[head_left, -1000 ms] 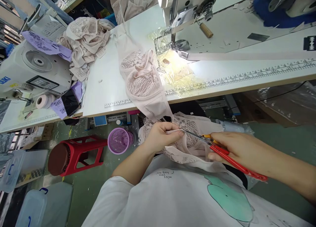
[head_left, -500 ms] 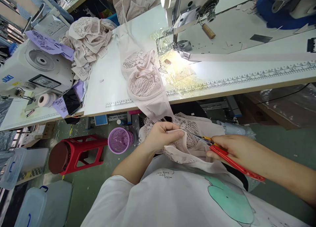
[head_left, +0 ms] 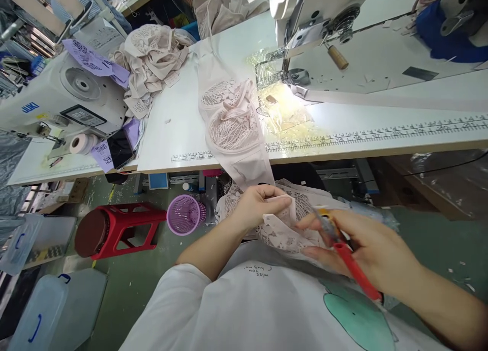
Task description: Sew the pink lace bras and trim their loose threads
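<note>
My left hand [head_left: 257, 207] pinches the edge of a pale pink lace bra [head_left: 282, 237] gathered over my lap. In my right hand [head_left: 381, 246] is a pair of red-handled thread snips [head_left: 356, 272], blurred by motion, with the blades pointing up and left. The fingertips of that hand reach toward the lace beside my left hand; whether they touch it I cannot tell. Another pale pink lace bra [head_left: 233, 129] lies on the sewing table and hangs over its front edge toward my left hand.
A sewing machine [head_left: 324, 15] stands lit above the table [head_left: 168, 137], which has a ruler along its edge. At left are a second machine [head_left: 76, 94], a phone [head_left: 121, 148] and piled bras [head_left: 152, 56]. Below are a purple basket [head_left: 185, 216] and red stool [head_left: 125, 229].
My right hand has turned, tilting the snips more upright, and its fingers have moved left toward the lace. The blades have come away from my left hand. The view has shifted slightly.
</note>
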A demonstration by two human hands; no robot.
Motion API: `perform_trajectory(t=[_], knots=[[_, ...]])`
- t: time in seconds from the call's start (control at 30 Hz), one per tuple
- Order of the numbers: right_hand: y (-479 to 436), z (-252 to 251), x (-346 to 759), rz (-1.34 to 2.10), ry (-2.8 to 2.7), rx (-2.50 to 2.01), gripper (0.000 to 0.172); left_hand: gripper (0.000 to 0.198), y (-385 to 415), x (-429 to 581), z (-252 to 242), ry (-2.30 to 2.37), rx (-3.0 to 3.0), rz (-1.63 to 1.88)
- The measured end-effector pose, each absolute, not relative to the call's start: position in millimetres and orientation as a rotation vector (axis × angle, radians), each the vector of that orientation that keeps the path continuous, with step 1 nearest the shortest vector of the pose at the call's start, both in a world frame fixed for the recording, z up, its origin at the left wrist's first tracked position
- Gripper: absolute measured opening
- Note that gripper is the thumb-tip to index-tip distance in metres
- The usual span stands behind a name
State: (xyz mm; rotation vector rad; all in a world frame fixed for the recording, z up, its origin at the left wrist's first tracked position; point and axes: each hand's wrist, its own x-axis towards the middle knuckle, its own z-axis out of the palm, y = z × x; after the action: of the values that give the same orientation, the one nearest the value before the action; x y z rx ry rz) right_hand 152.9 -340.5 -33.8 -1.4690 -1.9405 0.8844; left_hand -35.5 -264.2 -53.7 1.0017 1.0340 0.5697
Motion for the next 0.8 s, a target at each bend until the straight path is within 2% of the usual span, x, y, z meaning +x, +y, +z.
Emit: perform_trajectory(t=[0.2, 0.3, 0.4, 0.53, 0.67, 0.8], knots=[[-328, -28, 131, 1.032, -1.811, -1.546, 0.042, 0.047, -268, -40, -65, 0.884, 1.052, 0.748], [-326, -31, 134, 1.152, -1.627, -1.594, 0.046, 0.042, -269, -47, -62, 0.810, 1.134, 0.844], [-326, -34, 135, 1.253, -1.479, -1.540, 0.049, 0.050, -268, -49, -58, 0.700, 1.172, 0.848], [-329, -40, 136, 1.358, -1.421, -1.524, 0.048, 0.041, -269, -42, -53, 0.707, 1.124, 0.845], [-329, -43, 159, 1.341, -1.580, -1.493, 0.045, 0.045, -273, -36, -49, 0.812, 1.022, 0.817], [-321, -35, 194, 1.254, -1.984, -1.537, 0.046, 0.049, -273, -36, -46, 0.878, 0.921, 0.723]])
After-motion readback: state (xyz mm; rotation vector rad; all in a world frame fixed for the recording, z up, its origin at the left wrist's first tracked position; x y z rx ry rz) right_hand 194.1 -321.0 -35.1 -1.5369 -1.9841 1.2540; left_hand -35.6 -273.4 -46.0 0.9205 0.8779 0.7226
